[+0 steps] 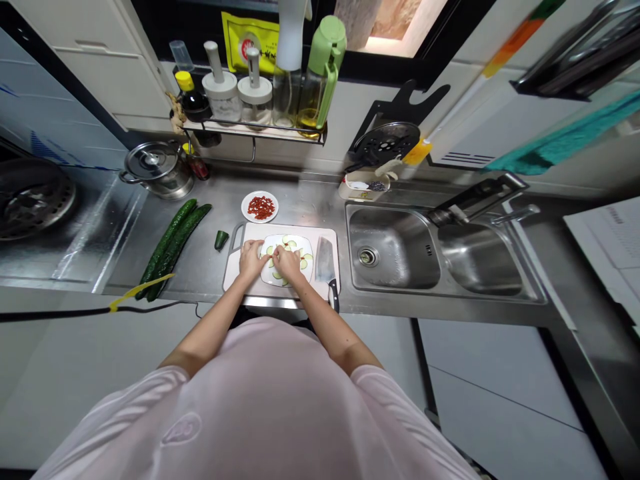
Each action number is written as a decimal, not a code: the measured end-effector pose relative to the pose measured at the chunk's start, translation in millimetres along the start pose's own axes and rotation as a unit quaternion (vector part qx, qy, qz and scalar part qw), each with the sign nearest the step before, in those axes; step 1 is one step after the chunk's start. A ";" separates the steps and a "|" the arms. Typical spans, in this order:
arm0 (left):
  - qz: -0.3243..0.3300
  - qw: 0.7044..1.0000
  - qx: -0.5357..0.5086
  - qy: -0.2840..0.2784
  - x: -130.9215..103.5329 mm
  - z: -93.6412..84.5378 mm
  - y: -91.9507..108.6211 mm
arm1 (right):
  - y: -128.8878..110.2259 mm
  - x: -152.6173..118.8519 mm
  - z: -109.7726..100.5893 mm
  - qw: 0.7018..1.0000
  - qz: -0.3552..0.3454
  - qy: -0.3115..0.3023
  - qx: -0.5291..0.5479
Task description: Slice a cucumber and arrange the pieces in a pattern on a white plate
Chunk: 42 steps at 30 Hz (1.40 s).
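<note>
A square white plate (270,277) lies on a pale cutting board (231,272), with thin, green-edged cucumber slices (305,257) arranged on it. My left hand (251,261) is at the plate's left edge, its fingers and thumb apart. Over the middle of the plate, my right hand (287,263) has its fingertips pinched together; what they hold is too small to name. Small reddish bits show among the slices. To the right on the board rests a kitchen knife (325,261), its black handle jutting past the front edge. Behind the board stands a round white plate (245,206) of chopped red pieces (261,207).
Two whole cucumbers (175,247) and a cut cucumber end (221,240) lie on the left of the steel counter. A lidded pot (156,170) is behind them. A double sink (395,250) lies to the right. Seasoning jars (223,97) and an oil bottle (315,80) fill the wall rack.
</note>
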<state>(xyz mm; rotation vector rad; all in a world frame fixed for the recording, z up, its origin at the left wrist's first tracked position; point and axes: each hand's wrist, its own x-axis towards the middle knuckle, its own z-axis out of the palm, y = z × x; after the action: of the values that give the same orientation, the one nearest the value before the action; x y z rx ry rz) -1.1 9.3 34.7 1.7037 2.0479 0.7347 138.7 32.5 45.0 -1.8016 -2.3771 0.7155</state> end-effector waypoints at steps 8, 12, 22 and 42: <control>0.005 1.000 0.000 -0.003 0.4 0.5 -0.6 | 1.3 0.5 3.0 1.000 -0.004 0.003 -0.003; -0.001 1.000 -0.003 -0.005 0.3 0.3 0.3 | 1.7 0.7 3.9 1.000 -0.006 0.006 -0.003; 0.002 0.999 -0.035 0.007 2.4 3.1 -5.4 | 0.7 0.1 1.4 1.000 0.000 0.016 0.006; -0.079 0.988 -0.128 0.037 2.4 -8.0 -12.2 | 53.3 -45.7 -58.1 0.965 0.057 0.183 0.178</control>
<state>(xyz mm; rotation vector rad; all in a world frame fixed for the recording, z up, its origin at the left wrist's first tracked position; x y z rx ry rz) -15.9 8.8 33.8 1.3744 2.0096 0.9732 219.6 19.3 85.0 -1.7442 -1.7963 0.6946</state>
